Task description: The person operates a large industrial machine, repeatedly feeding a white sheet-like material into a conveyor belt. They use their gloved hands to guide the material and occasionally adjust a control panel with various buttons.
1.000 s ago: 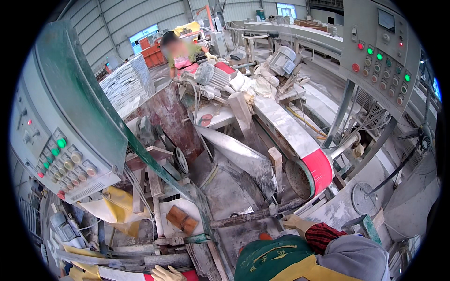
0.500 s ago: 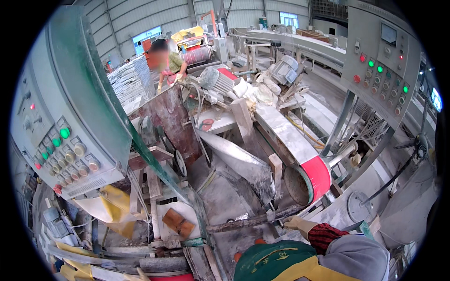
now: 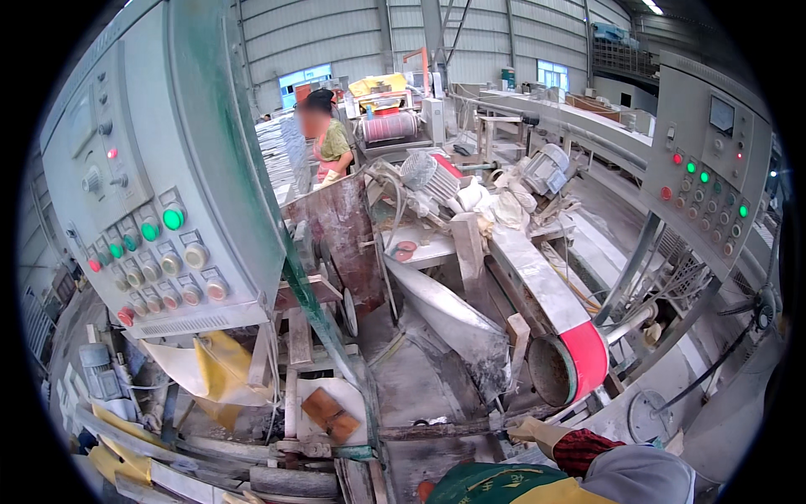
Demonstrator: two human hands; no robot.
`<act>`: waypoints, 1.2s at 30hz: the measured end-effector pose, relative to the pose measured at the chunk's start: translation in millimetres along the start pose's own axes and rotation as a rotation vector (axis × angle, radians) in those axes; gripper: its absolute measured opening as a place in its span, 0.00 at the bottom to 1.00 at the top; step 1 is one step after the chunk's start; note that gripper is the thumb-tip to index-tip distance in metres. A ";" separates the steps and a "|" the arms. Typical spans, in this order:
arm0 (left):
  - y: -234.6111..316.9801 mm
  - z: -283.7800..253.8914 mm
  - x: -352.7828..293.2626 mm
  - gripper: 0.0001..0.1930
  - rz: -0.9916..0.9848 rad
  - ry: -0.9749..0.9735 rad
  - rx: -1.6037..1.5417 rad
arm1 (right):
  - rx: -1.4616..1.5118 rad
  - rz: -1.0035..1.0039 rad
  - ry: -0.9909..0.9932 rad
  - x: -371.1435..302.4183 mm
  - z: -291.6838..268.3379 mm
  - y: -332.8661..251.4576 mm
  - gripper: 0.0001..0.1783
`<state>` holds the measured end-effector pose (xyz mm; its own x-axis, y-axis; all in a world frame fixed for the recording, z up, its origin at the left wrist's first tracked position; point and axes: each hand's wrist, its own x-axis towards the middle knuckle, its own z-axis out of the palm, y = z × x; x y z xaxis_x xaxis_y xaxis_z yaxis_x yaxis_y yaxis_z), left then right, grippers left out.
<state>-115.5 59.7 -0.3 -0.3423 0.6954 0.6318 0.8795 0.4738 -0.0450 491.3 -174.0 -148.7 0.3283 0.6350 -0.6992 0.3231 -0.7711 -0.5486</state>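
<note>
Here's the grimy bar (image 3: 449, 432) on the near side, just nearer than the red-faced belt (image 3: 585, 359), with the gloved right hand (image 3: 537, 433) at its right end; whether the fingers are clamped on it, can't tell, and the left hand is out of sight. Should that belt run, a straying checked cuff (image 3: 583, 452) could get dragged in! Far left, the control cabinet (image 3: 197, 155) stands closed, contents hidden.

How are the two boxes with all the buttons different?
The left box looks much bigger in the picture than the right box. The left box has a green-stained side, while the right box looks gray. The right box has a little square window near its top; I see none on the left box. Both have round buttons and green and red lights.
</note>
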 end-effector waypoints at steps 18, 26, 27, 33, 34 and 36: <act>76.0 -93.4 -105.6 0.38 0.468 -0.364 -0.960 | 0.834 -0.226 -0.224 21.4 64.9 -31.4 0.24; 275.2 -168.1 -160.6 0.30 0.804 -0.885 -1.310 | 1.054 -0.438 -0.297 -75.0 35.1 -159.5 0.35; 293.4 -185.9 -166.8 0.31 1.013 -0.789 -1.317 | 1.155 -0.577 -0.231 -89.0 27.0 -162.8 0.37; 319.5 -250.0 -182.2 0.29 1.693 -0.672 -1.371 | 1.212 -0.701 0.490 -86.8 -40.4 -123.4 0.37; 316.6 -246.5 -181.8 0.29 1.688 -0.741 -1.379 | 1.217 -0.711 0.592 -82.8 -54.7 -103.2 0.39; 307.0 -226.8 -178.3 0.29 1.656 -0.888 -1.385 | 1.383 -0.767 0.937 -54.7 -94.2 -84.4 0.41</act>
<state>290.5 -41.4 48.7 0.9639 0.1207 0.2372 -0.0553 -0.7810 0.6221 529.7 -139.4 -21.0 0.9634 0.2641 0.0462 -0.0937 0.4933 -0.8648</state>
